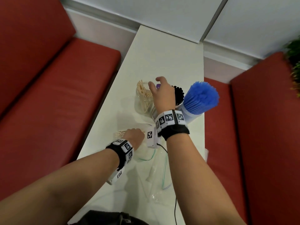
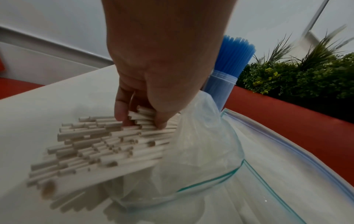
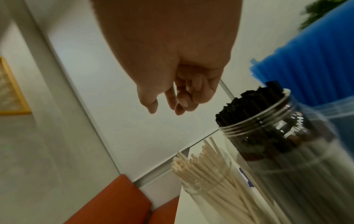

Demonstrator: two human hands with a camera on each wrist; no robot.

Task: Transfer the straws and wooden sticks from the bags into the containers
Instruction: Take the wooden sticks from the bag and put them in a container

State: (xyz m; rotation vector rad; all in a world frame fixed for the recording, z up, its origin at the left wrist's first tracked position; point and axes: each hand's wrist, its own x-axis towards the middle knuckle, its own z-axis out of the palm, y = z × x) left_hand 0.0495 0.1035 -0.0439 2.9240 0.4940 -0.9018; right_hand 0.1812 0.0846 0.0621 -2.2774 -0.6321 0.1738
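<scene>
My left hand (image 1: 134, 137) (image 2: 141, 121) reaches down at the table's left edge and pinches a few wooden sticks (image 2: 95, 144) (image 1: 119, 133) from a bundle poking out of a clear zip bag (image 2: 191, 151). My right hand (image 1: 155, 83) (image 3: 166, 109) hovers over the jars with loosely curled fingers and holds nothing. Below it a clear jar of wooden sticks (image 1: 144, 98) (image 3: 206, 169) stands beside a jar of black straws (image 1: 178, 95) (image 3: 268, 121). To their right stands a tall container of blue straws (image 1: 201, 98) (image 2: 233, 57) (image 3: 306, 60).
More clear zip bags (image 1: 155, 168) lie flat on the white table (image 1: 162, 54) near me, with a black cable (image 1: 175, 207) across them. Red bench seats (image 1: 56, 103) flank the narrow table on both sides. Green plants (image 2: 296, 75) stand behind the right bench.
</scene>
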